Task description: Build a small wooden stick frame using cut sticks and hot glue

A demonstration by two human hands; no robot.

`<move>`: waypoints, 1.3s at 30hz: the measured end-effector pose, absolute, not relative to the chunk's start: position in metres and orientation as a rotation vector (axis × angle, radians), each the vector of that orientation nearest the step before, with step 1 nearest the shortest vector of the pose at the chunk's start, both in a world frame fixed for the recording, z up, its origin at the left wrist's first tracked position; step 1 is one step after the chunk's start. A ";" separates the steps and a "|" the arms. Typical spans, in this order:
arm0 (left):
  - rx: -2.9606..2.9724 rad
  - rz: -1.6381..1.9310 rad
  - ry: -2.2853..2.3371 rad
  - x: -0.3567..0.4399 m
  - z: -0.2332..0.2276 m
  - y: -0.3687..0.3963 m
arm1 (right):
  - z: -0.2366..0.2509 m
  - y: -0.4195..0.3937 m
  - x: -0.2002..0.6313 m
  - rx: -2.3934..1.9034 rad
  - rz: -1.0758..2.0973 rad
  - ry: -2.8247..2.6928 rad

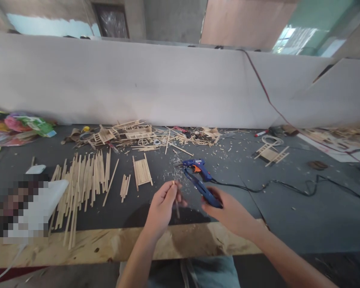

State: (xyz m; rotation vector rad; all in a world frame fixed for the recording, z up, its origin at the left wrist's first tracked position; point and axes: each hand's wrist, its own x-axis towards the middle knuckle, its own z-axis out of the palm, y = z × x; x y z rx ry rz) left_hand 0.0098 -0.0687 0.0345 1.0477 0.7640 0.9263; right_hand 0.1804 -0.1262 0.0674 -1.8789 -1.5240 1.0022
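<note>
My left hand (163,204) pinches a thin wooden stick (177,204) upright just above the table's front edge. My right hand (228,210) grips the handle of a blue glue gun (199,178) with an orange trigger; its body points away towards the back left and its nozzle rests near the table top. The gun's black cord (288,186) runs off to the right. A small glued panel of sticks (142,172) lies just beyond my left hand.
Several loose long sticks (81,184) lie spread at the left. Half-built stick frames and scraps (135,134) sit by the white back wall (138,80). A small ladder-like frame (271,154) lies at right. Colourful bags (15,126) sit far left.
</note>
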 end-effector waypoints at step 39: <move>1.948 0.575 1.091 0.018 0.033 -0.008 | 0.048 -0.075 0.195 -2.154 0.756 -1.884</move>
